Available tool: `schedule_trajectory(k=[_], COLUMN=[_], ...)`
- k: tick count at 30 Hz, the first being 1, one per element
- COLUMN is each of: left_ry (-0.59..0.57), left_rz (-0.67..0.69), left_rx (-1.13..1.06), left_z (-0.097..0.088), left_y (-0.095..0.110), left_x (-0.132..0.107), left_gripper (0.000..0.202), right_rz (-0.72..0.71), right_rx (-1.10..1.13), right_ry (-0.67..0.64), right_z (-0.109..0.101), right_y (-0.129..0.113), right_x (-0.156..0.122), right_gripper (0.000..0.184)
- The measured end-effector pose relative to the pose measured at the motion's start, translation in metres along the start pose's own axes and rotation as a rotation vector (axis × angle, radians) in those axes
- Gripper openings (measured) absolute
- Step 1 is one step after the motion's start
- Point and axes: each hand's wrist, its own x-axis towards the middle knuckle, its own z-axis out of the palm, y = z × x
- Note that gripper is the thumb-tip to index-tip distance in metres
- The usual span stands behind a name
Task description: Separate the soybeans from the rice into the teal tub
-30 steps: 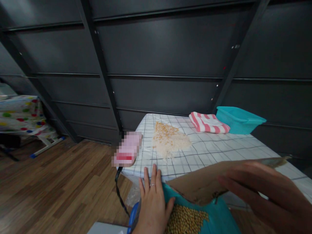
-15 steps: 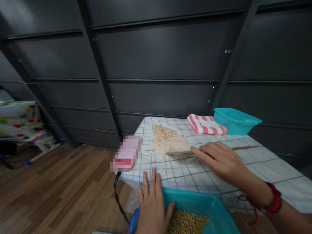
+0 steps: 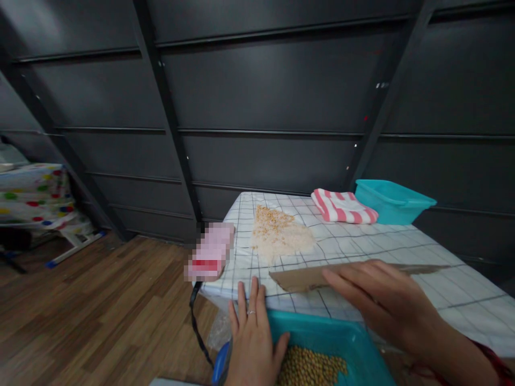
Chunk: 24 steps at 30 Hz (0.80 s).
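My right hand [image 3: 386,297] grips a long flat strip of brown cardboard [image 3: 300,279] near the front edge of the table. Beyond the strip, a spread pile of white rice-like grains [image 3: 287,244] mixed with yellow kernels [image 3: 271,216] lies on the white checked tablecloth [image 3: 333,244]. Resting over the left rim of a teal basin [image 3: 317,324] is my left hand [image 3: 253,343], fingers stretched and spread, thumb over the inside. Greenish-brown beans [image 3: 311,367] cover part of the basin's floor. The basin's near side is cut off by the frame.
A folded pink-and-white striped towel [image 3: 344,206] and a second teal basin [image 3: 394,201] stand at the back right. At the left corner is a blurred-out pink item [image 3: 213,249] with a black strap [image 3: 195,321]. A dark panelled wall [image 3: 265,96] rises behind.
My right hand has come toward me with the cardboard strip, from the front edge of the grain pile to the table's front edge. My left hand stays at the basin.
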Motion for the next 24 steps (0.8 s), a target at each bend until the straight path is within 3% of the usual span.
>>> schedule_trajectory(k=[4, 8, 15, 19, 24], left_ry=[0.012, 0.006, 0.034, 0.04, 0.03], left_rz=[-0.003, 0.001, 0.001, -0.003, -0.008], left_rx=[-0.006, 0.024, -0.004, -0.012, 0.003], left_z=[0.0, 0.001, 0.002, 0.001, 0.002], left_y=[-0.004, -0.007, -0.007, -0.008, -0.008], left_x=[-0.001, -0.001, -0.001, -0.001, -0.001], left_gripper=[0.056, 0.055, 0.044, 0.044, 0.055], right_rz=[0.001, 0.041, -0.019, -0.024, -0.013], right_rx=[-0.032, -0.01, -0.094, -0.093, -0.021], right_ry=[0.073, 0.051, 0.05, 0.073, -0.002], right_z=[-0.007, 0.001, 0.021, 0.01, -0.003], right_y=[-0.021, -0.037, -0.016, -0.013, -0.037], right_x=[-0.014, -0.023, 0.002, -0.004, -0.029], right_gripper=[0.041, 0.044, 0.033, 0.036, 0.046])
